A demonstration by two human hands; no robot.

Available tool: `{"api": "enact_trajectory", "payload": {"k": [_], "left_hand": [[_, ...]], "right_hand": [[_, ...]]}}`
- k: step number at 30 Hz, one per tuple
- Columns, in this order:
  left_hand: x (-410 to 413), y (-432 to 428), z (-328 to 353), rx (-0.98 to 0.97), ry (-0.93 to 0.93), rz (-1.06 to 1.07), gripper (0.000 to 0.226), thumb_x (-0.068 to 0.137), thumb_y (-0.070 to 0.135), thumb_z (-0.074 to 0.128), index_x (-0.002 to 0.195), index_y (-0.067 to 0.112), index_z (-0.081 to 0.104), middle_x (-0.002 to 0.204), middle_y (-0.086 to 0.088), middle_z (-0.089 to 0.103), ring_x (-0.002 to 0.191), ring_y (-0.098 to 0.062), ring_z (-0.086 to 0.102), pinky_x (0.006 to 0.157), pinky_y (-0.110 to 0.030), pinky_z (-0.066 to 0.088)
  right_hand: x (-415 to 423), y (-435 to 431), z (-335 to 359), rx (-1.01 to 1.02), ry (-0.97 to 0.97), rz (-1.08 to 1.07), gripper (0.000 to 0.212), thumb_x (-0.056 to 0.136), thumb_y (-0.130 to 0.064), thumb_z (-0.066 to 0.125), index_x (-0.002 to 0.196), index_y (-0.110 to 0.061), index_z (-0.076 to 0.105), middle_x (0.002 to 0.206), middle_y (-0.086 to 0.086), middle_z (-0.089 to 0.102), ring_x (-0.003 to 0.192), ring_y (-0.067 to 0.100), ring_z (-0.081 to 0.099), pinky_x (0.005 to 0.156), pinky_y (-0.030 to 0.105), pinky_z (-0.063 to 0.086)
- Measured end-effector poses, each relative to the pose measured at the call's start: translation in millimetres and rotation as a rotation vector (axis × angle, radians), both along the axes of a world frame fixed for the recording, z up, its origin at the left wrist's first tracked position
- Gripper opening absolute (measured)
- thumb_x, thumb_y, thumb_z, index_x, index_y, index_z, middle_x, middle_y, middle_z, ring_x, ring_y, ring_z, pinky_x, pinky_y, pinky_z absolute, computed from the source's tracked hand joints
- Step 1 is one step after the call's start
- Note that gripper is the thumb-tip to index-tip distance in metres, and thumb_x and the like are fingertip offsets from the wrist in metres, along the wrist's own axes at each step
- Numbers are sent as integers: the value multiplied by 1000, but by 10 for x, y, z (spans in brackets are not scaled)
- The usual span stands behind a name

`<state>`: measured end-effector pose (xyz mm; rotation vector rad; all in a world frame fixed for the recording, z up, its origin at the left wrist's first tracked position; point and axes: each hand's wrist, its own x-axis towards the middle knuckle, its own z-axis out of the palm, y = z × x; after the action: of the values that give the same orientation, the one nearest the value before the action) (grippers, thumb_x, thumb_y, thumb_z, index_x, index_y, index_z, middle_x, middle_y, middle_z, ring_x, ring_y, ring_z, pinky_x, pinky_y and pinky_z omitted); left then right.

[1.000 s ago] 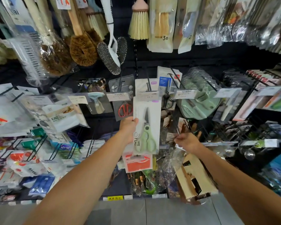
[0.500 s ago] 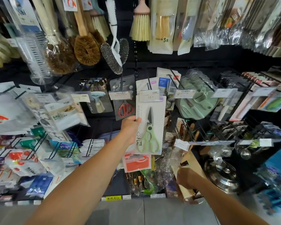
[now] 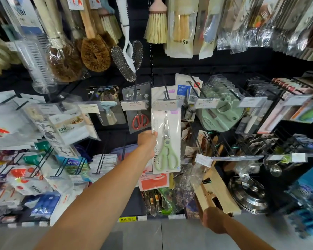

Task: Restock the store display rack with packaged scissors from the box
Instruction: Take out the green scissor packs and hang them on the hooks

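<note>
A white card pack with green-handled scissors (image 3: 167,141) hangs upright in the middle of the rack, just under the price tag marked 12 (image 3: 166,104) on its hook. My left hand (image 3: 147,141) grips the pack's left edge. More of the same white packs sit behind it on the hook. A tan cardboard box (image 3: 219,188) leans against the lower right of the rack. At the box's near end is my right hand (image 3: 214,221), seen from the back; its curled fingers are hidden.
Red-handled scissors (image 3: 139,120) hang just left of the pack, and dark scissors in a blue HOME pack (image 3: 183,92) hang to its right. Green plastic sets (image 3: 222,112) fill the hooks farther right. Brushes hang above. A steel lid (image 3: 249,195) lies beside the box.
My right hand dropped from the hooks beside the pack down to the near end of the cardboard box. My left hand lifted the scissors pack slightly toward the price tag.
</note>
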<state>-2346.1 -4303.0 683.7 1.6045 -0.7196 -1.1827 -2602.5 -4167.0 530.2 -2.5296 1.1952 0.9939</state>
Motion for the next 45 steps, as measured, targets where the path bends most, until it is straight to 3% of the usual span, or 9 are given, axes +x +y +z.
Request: {"api": "enact_trajectory", "payload": {"k": [3, 6, 11, 28, 32, 34, 37, 41, 45], "left_hand": [[-22, -34, -29, -21, -3, 4, 27, 95, 9, 54, 72, 19, 63, 87, -9, 61, 79, -21, 50, 73, -37, 47], [-38, -71, -16, -60, -27, 1, 31, 95, 9, 54, 69, 21, 63, 86, -7, 61, 79, -20, 50, 69, -35, 43], [-1, -33, -88, -100, -42, 16, 27, 95, 8, 53, 70, 17, 60, 78, -4, 58, 75, -18, 42, 67, -33, 35], [-56, -157, 8, -94, -21, 43, 19, 96, 11, 54, 84, 12, 68, 91, -12, 69, 76, -21, 54, 71, -36, 46], [-105, -206, 63, -110, -106, 40, 24, 94, 12, 54, 71, 13, 59, 63, -2, 49, 54, -15, 37, 53, -21, 33], [-146, -239, 90, -106, -120, 60, 23, 92, 11, 55, 70, 12, 57, 63, -1, 44, 53, -15, 31, 50, -21, 27], [-160, -230, 82, -91, -126, 86, 16, 93, 12, 56, 78, 12, 63, 72, -2, 53, 60, -19, 39, 56, -23, 33], [-99, -199, -21, -95, -149, 114, 16, 94, 13, 55, 84, 12, 69, 79, -1, 62, 64, -17, 47, 59, -24, 38], [-48, -196, -77, -99, -144, 124, 19, 94, 13, 55, 77, 13, 64, 73, 1, 56, 60, -16, 42, 53, -20, 35]], "right_hand": [[33, 20, 76, 140, -13, -74, 27, 98, -7, 41, 112, 1, 62, 104, 20, 64, 91, 29, 63, 79, 35, 52], [-56, -48, -84, -2, 70, 113, 32, 95, -17, 45, 117, -2, 63, 84, -2, 59, 72, 6, 54, 65, 15, 43], [55, -24, 41, 102, 58, 169, 29, 96, 8, 35, 116, 19, 53, 116, 37, 56, 108, 48, 56, 84, 55, 48], [-7, -137, -22, 37, 116, 387, 32, 93, 12, 34, 116, 19, 54, 115, 38, 56, 109, 49, 54, 82, 56, 47], [-50, -82, 85, -44, 21, 366, 19, 57, -35, 82, 64, -18, 77, 62, 3, 69, 60, 16, 68, 48, 19, 37], [-121, -120, 98, -153, -55, 268, 35, 18, -48, 86, 35, -27, 64, 36, -12, 52, 35, 0, 51, 36, 10, 25], [-150, -80, 36, -253, -44, 292, 38, 11, -48, 85, 31, -27, 60, 31, -12, 47, 31, -1, 47, 33, 9, 30], [-26, -75, 91, -114, 210, 367, 22, 58, -43, 80, 64, -22, 77, 61, -2, 69, 61, 12, 67, 47, 18, 43], [-72, -105, -35, 15, 161, 481, 29, 94, 9, 35, 114, 17, 56, 114, 34, 57, 110, 46, 53, 85, 52, 47]]}}
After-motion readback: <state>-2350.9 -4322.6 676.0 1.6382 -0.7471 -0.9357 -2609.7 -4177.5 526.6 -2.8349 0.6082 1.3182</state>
